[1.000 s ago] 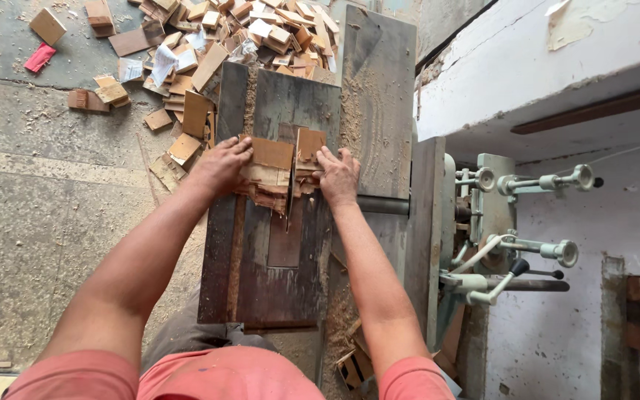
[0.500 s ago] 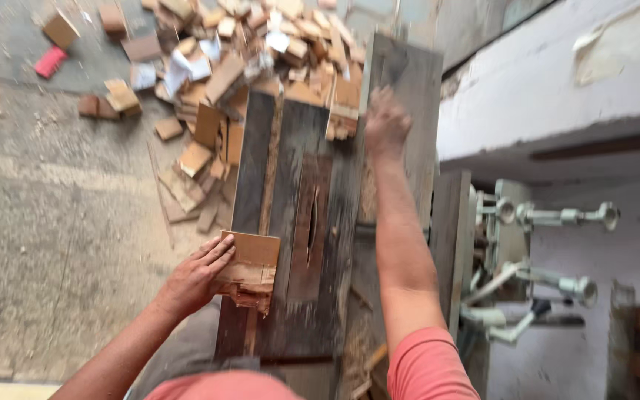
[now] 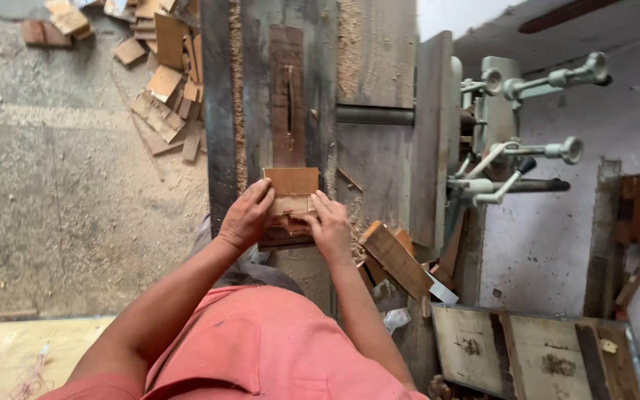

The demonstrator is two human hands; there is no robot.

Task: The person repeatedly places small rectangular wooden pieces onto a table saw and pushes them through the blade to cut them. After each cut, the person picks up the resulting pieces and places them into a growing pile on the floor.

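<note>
Both hands are on a small stack of thin wood pieces [image 3: 291, 194] at the near edge of the saw table [image 3: 379, 159], just short of the blade slot [image 3: 289, 100]. Left hand [image 3: 244, 218] clamps the stack's left side, right hand [image 3: 330, 227] pinches the right. Looks like two or three pieces, hard to count. Offcuts [image 3: 168, 96] lie on the floor past the table's left edge.

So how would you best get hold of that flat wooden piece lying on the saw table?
Probably by its near end and side edges, coming from the person's side, as both hands do now. The wooden piece lies flat, its far end towards the blade slot. The left hand and right hand sit at its near end.
</note>
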